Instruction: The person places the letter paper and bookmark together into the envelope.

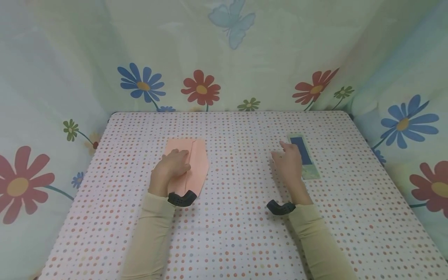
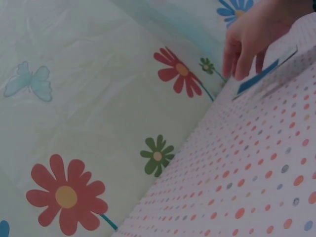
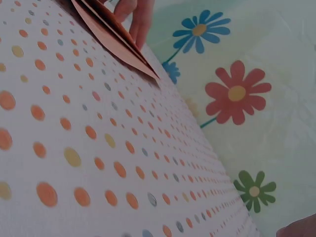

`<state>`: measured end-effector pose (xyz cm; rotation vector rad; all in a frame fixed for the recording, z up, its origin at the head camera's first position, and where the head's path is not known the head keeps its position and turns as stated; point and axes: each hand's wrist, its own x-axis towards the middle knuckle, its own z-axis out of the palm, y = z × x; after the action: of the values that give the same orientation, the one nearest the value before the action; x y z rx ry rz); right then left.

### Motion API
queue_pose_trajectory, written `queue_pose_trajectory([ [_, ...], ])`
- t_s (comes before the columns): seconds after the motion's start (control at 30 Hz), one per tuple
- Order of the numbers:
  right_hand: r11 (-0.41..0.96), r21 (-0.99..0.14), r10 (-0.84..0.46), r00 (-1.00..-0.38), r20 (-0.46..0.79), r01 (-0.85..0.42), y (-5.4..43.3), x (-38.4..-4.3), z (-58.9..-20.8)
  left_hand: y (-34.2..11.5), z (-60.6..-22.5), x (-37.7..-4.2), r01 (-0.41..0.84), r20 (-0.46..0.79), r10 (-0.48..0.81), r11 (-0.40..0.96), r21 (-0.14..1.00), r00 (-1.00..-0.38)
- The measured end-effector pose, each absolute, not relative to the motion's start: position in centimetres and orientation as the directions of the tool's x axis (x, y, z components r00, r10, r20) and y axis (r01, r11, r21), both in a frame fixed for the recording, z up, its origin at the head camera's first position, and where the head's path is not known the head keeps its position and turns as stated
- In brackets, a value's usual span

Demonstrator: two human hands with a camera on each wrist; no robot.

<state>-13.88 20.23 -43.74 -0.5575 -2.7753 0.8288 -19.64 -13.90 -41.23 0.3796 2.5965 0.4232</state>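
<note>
A pink paper envelope (image 1: 199,167) with a flap lies on the left half of the dotted table. My left hand (image 1: 172,165) is over it, fingers loosely bent on its upper face. In the right wrist view the envelope (image 3: 111,42) shows edge-on, its layers slightly parted, with the left fingers (image 3: 142,22) against it. A pale green card with a dark blue rectangle (image 1: 302,151) lies on the right half. My right hand (image 1: 289,159) is beside the card's left edge, fingers relaxed and overlapping it in the head view, holding nothing.
The table (image 1: 238,233) wears a white cloth with coloured dots. Curtains with printed flowers (image 1: 201,88) and a butterfly (image 1: 233,22) hang behind it and at both sides. A black wrist strap piece (image 1: 182,198) sits at each cuff.
</note>
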Motion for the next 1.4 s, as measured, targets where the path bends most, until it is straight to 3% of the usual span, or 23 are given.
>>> queue_pose_trajectory([
  [0.37, 0.716, -0.522, 0.55, -0.835, 0.014, 0.463, 23.7, -13.5, -43.9, -13.7, -41.7, -19.8, 0.17, -0.43, 0.328, 0.915, 0.366, -0.841],
  [0.8, 0.666, -0.47, 0.628, -0.775, -0.065, 0.579, 27.1, -13.6, -44.7, -13.6, -41.4, -19.5, 0.158, -0.444, 0.321, 0.918, 0.365, -0.837],
  [1.4, 0.685, -0.381, 0.642, -0.762, -0.088, 0.621, 27.6, -14.0, -45.5, -13.6, -41.7, -19.6, 0.165, -0.426, 0.315, 0.921, 0.353, -0.848],
])
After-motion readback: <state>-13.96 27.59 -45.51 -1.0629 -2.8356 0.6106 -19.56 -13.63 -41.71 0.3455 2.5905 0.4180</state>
